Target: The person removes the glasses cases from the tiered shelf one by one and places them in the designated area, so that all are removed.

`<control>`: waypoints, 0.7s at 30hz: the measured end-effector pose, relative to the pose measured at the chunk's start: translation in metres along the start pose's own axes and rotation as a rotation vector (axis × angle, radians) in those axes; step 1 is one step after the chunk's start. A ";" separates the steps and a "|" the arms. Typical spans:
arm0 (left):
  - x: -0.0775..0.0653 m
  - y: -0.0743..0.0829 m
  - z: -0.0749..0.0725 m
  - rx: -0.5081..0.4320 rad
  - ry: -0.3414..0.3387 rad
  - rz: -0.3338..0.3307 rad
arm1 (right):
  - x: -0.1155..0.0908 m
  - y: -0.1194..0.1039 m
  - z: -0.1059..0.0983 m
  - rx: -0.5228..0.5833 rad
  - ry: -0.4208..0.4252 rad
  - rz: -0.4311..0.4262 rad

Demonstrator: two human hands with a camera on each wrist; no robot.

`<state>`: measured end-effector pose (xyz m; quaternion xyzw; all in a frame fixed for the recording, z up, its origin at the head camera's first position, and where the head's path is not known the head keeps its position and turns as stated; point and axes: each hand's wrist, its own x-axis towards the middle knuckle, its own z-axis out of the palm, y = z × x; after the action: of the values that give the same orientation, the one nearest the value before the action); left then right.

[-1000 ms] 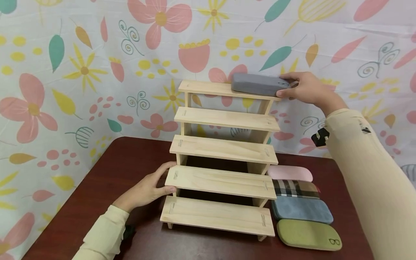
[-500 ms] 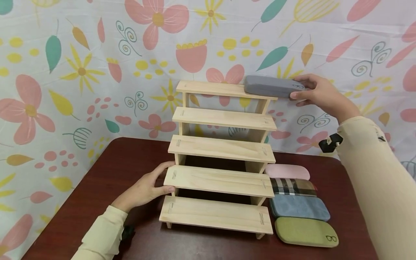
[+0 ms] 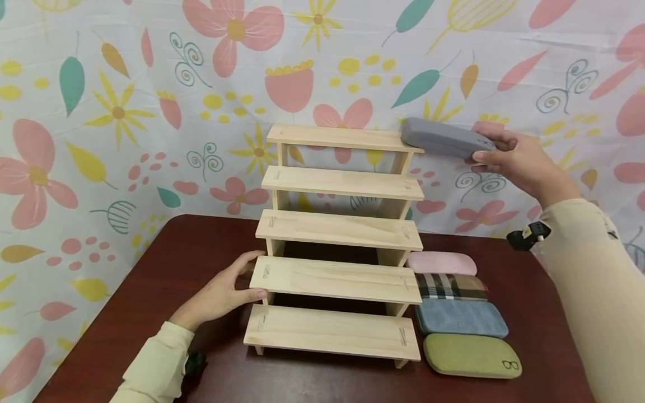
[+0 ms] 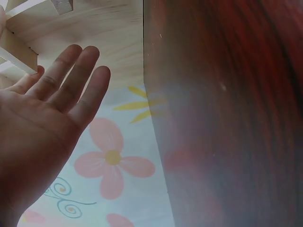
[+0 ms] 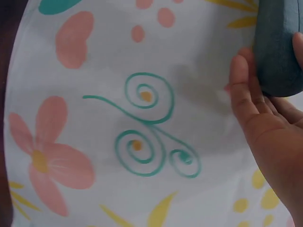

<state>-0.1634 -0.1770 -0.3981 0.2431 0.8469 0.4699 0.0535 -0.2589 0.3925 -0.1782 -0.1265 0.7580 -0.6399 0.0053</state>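
A wooden stepped display rack with several tiers stands on the dark table. My right hand grips a grey glasses case by its right end, between thumb and fingers. The case's left end overlaps the right end of the top tier, and most of its length sticks out past it, slanting down to the right. In the right wrist view the fingers lie under the end of the case. My left hand holds the left end of the second-lowest tier, thumb at its front edge, forefinger at its back edge.
Right of the rack, a pink case, a plaid case, a blue case and a green case lie in a column on the table. A flower-printed cloth hangs close behind the rack.
My right hand has drawn the grey glasses case rightward along the top tier until most of it is past the end, now tilted. The left hand stays on the rack. The view has shifted slightly.
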 end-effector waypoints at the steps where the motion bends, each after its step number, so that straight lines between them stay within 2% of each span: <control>1: 0.000 -0.001 0.000 -0.017 0.001 0.007 | -0.002 0.003 -0.002 0.028 0.007 -0.003; 7: 0.003 -0.007 0.002 -0.101 -0.011 0.056 | -0.018 0.029 -0.017 0.218 0.064 -0.028; 9: 0.003 -0.007 0.003 -0.124 -0.022 0.063 | -0.025 0.040 -0.023 0.234 0.077 -0.033; 10: 0.003 -0.007 0.003 -0.135 -0.027 0.065 | -0.029 0.045 -0.027 0.203 0.086 -0.027; 12: 0.003 -0.007 0.003 -0.157 -0.035 0.066 | -0.036 0.056 -0.033 0.000 0.108 0.010; 14: 0.003 -0.006 0.003 -0.175 -0.040 0.069 | -0.042 0.068 -0.036 -0.249 0.132 0.070; 17: 0.002 -0.007 0.003 -0.196 -0.039 0.073 | -0.048 0.087 -0.039 -0.608 0.107 0.169; 21: 0.002 -0.009 0.004 -0.209 -0.039 0.071 | -0.052 0.113 -0.038 -0.706 0.045 0.254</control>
<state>-0.1669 -0.1770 -0.4073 0.2749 0.7829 0.5526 0.0783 -0.2356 0.4569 -0.2896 -0.0117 0.9414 -0.3362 0.0241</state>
